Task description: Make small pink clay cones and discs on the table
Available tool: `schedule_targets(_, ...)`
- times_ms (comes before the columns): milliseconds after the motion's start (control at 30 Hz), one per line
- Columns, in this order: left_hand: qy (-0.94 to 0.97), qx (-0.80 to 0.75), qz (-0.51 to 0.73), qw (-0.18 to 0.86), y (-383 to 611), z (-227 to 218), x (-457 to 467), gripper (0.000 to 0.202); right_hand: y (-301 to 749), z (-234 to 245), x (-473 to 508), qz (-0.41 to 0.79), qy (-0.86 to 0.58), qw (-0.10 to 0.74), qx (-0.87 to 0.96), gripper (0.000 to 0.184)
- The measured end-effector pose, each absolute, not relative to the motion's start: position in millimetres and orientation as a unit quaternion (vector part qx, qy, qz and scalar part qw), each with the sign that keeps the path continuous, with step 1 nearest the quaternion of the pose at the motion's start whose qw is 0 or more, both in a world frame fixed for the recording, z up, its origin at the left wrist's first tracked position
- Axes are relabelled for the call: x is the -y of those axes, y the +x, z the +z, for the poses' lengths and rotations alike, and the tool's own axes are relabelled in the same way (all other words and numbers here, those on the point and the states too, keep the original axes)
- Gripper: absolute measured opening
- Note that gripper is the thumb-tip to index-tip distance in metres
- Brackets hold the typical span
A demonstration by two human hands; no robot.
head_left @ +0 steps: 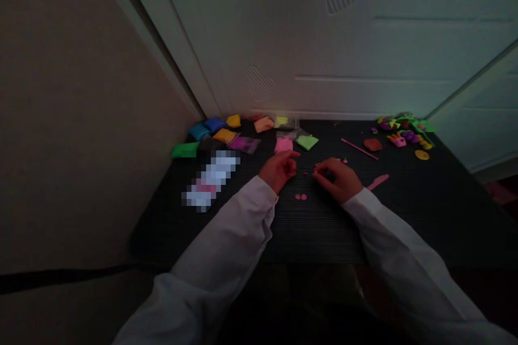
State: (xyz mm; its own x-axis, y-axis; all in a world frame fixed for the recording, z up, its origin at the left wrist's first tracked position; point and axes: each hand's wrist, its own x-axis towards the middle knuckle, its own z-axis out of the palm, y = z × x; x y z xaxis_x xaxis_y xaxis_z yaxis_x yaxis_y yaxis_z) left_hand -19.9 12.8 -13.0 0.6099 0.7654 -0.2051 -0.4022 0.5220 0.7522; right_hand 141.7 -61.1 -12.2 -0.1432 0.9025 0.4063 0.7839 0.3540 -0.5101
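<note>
My left hand [278, 168] rests on the dark table [243, 226] with its fingers curled in a pinch, just below a pink clay packet [284, 145]. My right hand [338, 177] lies a little to the right, fingers also pressed together near a tiny pink bit [314, 173] between the two hands. Whether either pinch holds anything is too small to make out. Two small pink clay pieces [300, 197] lie on the table just in front of my hands. Both arms wear white sleeves.
Several coloured clay packets [218, 132] lie along the table's back left. A green packet [307, 142], a thin pink stick [359, 149] and a pink modelling tool [377, 181] lie nearby. Finished clay shapes [404, 132] cluster at the back right. A white door stands behind.
</note>
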Motion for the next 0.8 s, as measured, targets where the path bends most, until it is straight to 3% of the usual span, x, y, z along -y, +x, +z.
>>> schedule_targets(367,0.342,-0.268,0.353,0.829,-20.4,-15.1,-12.2,0.021,141.4,-11.7,62.1,0.099,-0.584,0.345,0.728,0.012)
schedule_targets(567,0.357,-0.276,0.362,0.816,-19.8,-15.6,-12.8,0.022,139.3,-9.9,62.5,0.106,-0.601,0.318,0.726,0.025)
schedule_targets(800,0.381,-0.313,0.442,0.75,-17.9,-20.4,-14.7,0.017,138.9,-14.3,60.9,0.112,-0.564,0.301,0.761,0.016)
